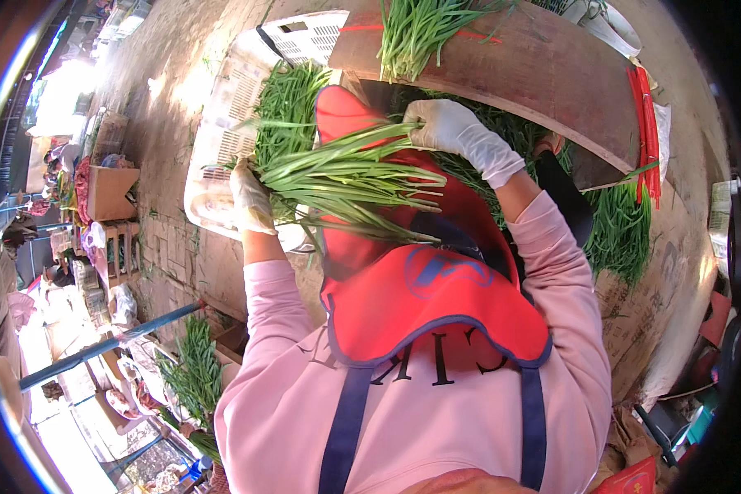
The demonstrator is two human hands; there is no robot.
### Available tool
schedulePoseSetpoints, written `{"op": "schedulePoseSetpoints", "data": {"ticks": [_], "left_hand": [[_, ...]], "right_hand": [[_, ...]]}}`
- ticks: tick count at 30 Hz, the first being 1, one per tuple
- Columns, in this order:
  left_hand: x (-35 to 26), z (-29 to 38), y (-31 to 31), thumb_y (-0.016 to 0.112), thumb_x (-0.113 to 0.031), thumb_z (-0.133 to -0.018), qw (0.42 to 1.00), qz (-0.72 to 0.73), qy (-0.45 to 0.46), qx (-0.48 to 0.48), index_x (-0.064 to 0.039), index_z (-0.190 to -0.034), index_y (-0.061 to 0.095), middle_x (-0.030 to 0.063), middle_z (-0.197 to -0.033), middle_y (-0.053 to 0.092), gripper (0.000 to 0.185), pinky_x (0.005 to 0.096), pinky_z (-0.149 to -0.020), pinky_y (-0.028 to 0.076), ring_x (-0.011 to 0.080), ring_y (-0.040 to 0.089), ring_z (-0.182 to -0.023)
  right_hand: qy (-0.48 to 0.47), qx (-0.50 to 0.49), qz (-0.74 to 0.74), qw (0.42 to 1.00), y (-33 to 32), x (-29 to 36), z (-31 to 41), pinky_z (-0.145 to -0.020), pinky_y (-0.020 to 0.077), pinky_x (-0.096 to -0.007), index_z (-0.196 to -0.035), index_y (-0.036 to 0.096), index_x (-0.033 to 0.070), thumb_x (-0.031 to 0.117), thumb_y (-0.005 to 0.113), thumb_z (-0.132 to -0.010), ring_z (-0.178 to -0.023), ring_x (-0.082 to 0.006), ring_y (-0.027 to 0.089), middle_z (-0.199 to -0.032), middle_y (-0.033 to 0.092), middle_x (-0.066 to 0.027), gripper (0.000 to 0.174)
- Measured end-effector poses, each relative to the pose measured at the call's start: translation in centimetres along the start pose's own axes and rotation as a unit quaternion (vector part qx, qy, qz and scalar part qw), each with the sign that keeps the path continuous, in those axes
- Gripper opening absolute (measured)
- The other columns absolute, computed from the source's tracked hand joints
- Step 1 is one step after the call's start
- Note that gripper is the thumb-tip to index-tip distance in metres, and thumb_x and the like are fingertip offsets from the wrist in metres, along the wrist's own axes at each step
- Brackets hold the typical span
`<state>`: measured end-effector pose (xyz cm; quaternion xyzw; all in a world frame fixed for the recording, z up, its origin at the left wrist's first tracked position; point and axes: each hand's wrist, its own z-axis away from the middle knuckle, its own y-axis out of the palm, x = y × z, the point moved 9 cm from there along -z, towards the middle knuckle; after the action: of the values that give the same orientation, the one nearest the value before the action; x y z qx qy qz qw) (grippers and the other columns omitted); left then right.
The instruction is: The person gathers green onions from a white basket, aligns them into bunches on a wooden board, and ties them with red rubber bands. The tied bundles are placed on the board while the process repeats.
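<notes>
My left hand (251, 196), in a pale glove, grips a loose bunch of long green leafy stalks (352, 179), likely Chinese chives, near its leafy end. Across from it, my right hand (438, 126), also in a pale glove, pinches the ends of some stalks from the same bunch. The bunch spans the space between both hands, above a red apron (432, 296). Its pale cut ends point right, below my right hand. Beneath and behind my left hand stands a white plastic crate (238, 105) with more green stalks (287, 111) inside.
A brown board (531, 68) curves across the top, bearing another bunch (410, 37). Red strips (645, 136) hang at its right end. More stalks (620, 228) lie below that end. At lower left are a blue pole (111, 344) and another heap of greens (194, 364).
</notes>
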<state>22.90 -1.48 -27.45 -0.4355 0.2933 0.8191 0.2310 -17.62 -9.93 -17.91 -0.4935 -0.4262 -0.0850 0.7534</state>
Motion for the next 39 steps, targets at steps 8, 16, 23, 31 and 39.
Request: {"op": "schedulePoseSetpoints", "data": {"ticks": [8, 16, 23, 31, 39], "left_hand": [[4.8, -3.5, 0.4, 0.048, -0.021, -0.091, 0.993, -0.049, -0.092, 0.061, 0.001, -0.108, 0.064, 0.0187, -0.101, 0.069, 0.032, 0.0472, -0.076, 0.057, 0.0347, 0.068, -0.083], [5.3, -2.8, -0.1, 0.039, -0.032, -0.101, 0.997, -0.026, -0.073, 0.002, -0.011, -0.112, 0.057, 0.0134, -0.122, 0.061, 0.030, 0.0471, -0.096, 0.045, 0.0320, 0.057, -0.108], [4.5, -1.9, 0.2, 0.041, -0.034, -0.100, 0.996, -0.040, -0.075, 0.008, -0.009, -0.113, 0.056, 0.0149, -0.120, 0.061, 0.032, 0.0477, -0.093, 0.047, 0.0332, 0.057, -0.106], [4.8, -0.8, 0.9, 0.043, -0.031, -0.097, 0.990, -0.085, -0.113, -0.001, -0.009, -0.118, 0.058, 0.0131, -0.127, 0.061, 0.033, 0.0449, -0.101, 0.042, 0.0297, 0.058, -0.110], [3.5, 0.6, 2.7, 0.041, -0.032, -0.097, 0.995, -0.068, -0.075, 0.021, -0.008, -0.113, 0.058, 0.0158, -0.112, 0.065, 0.034, 0.0456, -0.090, 0.048, 0.0324, 0.062, -0.096]], "right_hand": [[0.124, -0.188, -0.223, 0.949, 0.6, -13.9, 5.6, -0.056, 0.0463, -0.0258, -0.092, 0.063, 0.005, 0.019, 0.064, -0.086, -0.065, -0.0098, 0.061, -0.079, 0.065, -0.0045, 0.016], [0.256, -0.176, 0.221, 0.925, -4.5, -14.4, 15.2, -0.094, 0.0485, -0.0443, -0.119, 0.067, 0.010, 0.047, 0.062, -0.090, -0.112, -0.0370, 0.061, -0.117, 0.067, -0.0177, 0.047], [0.013, -0.054, -0.510, 0.858, 5.7, -4.9, 2.7, -0.084, 0.0517, -0.0265, -0.122, 0.062, 0.000, 0.024, 0.076, -0.085, -0.097, -0.0171, 0.066, -0.108, 0.070, -0.0127, 0.046], [0.127, -0.107, -0.558, 0.813, 4.0, -12.8, 7.2, -0.055, 0.0457, -0.0246, -0.097, 0.069, 0.003, 0.016, 0.059, -0.092, -0.057, -0.0065, 0.050, -0.074, 0.063, -0.0008, 0.017], [-0.010, -0.261, 0.111, 0.959, -4.0, -2.4, 4.1, -0.088, 0.0509, -0.0361, -0.108, 0.071, 0.013, 0.034, 0.058, -0.097, -0.098, -0.0267, 0.067, -0.102, 0.070, -0.0113, 0.028]]}}
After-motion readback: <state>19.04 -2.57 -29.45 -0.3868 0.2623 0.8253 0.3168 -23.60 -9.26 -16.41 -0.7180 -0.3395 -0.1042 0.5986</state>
